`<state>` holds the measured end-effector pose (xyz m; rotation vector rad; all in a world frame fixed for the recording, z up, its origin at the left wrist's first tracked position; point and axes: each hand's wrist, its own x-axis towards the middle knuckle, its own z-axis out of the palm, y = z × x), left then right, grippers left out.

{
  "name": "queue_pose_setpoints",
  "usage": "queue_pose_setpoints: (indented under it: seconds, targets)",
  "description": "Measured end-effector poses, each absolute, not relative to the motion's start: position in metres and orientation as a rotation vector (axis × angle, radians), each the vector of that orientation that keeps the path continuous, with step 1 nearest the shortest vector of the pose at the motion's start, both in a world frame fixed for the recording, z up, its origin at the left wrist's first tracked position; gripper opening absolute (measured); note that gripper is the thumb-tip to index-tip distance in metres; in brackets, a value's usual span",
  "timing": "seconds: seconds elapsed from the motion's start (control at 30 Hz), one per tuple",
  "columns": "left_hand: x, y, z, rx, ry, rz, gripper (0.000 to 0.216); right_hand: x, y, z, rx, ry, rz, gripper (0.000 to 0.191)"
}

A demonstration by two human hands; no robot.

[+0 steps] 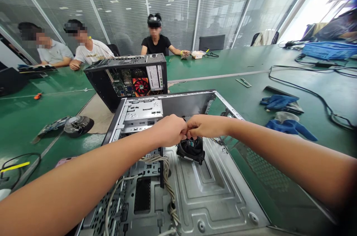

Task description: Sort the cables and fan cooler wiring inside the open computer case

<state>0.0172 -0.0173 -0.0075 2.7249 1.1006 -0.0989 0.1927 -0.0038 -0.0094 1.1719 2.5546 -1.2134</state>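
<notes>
Head view, hands: left hand (170, 130) and right hand (205, 126) curled closed, fingertips touching; anything pinched is hidden.
Fan: round black cooler fan (192, 149) just beneath them, inside open grey metal computer case (212, 191).
Room: case rims flank both forearms; blue gloves (279, 101) lie to the right on green surface (251, 79).

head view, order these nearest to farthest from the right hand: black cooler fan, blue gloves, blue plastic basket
1. Black round cooler fan, just under the right hand.
2. Blue fabric gloves, off to the right.
3. Blue plastic basket, far back right.

Bare matt-grey sheet-metal case (212, 191), black plastic fan (192, 148), blue cloth gloves (279, 101), smooth green tabletop (292, 79).
</notes>
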Motion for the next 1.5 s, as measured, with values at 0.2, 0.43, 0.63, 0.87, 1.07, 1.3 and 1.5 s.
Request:
queue_pose_setpoints:
  seconds: [0.2, 0.43, 0.63, 0.87, 1.07, 1.3, 1.5]
  targets:
    - [0.019, -0.019, -0.006, 2.716, 1.084, -0.118, 0.015, 0.193, -0.005, -0.007, 1.198, 2.556, -1.141, 0.016]
    - [0.019, -0.018, -0.007, 2.726, 1.052, -0.125, 0.015, 0.195, -0.005, -0.006, 1.216, 2.489, -1.220, 0.015]
    - [0.020, -0.020, -0.005, 2.699, 1.041, -0.152, 0.014, 0.195, -0.005, -0.007, 1.181, 2.511, -1.195, 0.013]
    - [0.019, -0.020, -0.003, 2.681, 1.032, -0.159, 0.013, 0.193, -0.007, -0.003, 1.170, 2.557, -1.124, 0.014]
    - [0.020, -0.020, -0.002, 2.677, 1.024, -0.160, 0.014, 0.192, -0.008, -0.003, 1.174, 2.568, -1.071, 0.011]
    - [0.021, -0.021, -0.001, 2.656, 1.008, -0.162, 0.013, 0.192, -0.009, 0.000, 1.164, 2.563, -1.049, 0.011]
    - [0.021, -0.021, -0.001, 2.649, 1.001, -0.148, 0.012, 0.192, -0.009, 0.000, 1.158, 2.539, -1.055, 0.012]
